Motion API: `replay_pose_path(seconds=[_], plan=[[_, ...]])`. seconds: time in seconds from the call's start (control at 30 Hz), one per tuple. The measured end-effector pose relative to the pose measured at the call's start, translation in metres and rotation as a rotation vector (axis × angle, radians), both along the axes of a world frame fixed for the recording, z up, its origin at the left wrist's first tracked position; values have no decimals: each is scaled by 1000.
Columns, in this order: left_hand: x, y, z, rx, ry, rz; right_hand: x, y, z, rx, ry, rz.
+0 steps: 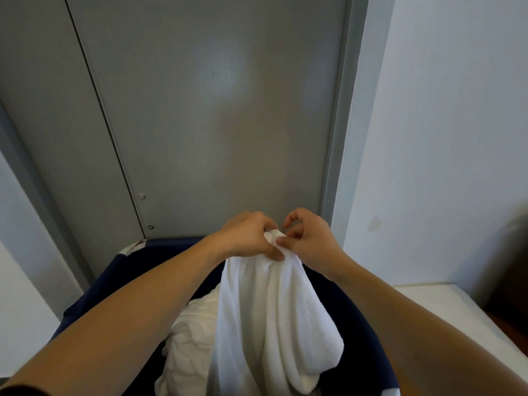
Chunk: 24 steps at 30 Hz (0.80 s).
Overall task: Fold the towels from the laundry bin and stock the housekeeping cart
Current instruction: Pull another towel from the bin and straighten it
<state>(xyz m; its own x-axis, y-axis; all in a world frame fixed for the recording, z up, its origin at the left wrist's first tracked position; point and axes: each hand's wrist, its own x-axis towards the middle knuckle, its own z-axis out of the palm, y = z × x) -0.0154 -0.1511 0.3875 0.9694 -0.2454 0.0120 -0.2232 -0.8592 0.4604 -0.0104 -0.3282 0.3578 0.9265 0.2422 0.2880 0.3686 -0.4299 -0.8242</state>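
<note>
White towel [271, 304] hangs straight down from your fingertips, over the bin [94, 284]. Your left hand [245, 235] and right hand [308, 238] pinch its top edge, nearly touching.

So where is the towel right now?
In the head view it hangs centre-low: the towel is pinched by the left hand and right hand above the laundry bin.

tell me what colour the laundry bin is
Dark navy blue; the laundry bin shows best in the head view.

White towel [271, 315] in both hands' grip
</note>
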Motion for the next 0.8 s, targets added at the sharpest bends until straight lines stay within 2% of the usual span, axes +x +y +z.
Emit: replay_pose_path(seconds=[0.1, 0.17, 0.3, 0.43, 0.57, 0.67, 0.8], plan=[[1, 2, -2, 20, -94, 74, -2, -5, -12, 87, 37, -15], [2, 4, -5, -46, -135, 124, -3, -7, -25, 92, 94, 14], [5, 13, -7, -168, -161, 219, -3, -14, -54, -234, 174, 17], [5, 24, -11, -199, -178, 322, 0, -22, -62, -162, 215, -61], [3, 29, -14, -203, -213, 400, 4, -21, -51, -180, 147, -110], [1, 29, -12, -107, -212, 382, 5, -17, -45, -235, 3, -152], [-6, 20, -7, 185, -133, 256, 9, -13, -36, -185, -101, -152]])
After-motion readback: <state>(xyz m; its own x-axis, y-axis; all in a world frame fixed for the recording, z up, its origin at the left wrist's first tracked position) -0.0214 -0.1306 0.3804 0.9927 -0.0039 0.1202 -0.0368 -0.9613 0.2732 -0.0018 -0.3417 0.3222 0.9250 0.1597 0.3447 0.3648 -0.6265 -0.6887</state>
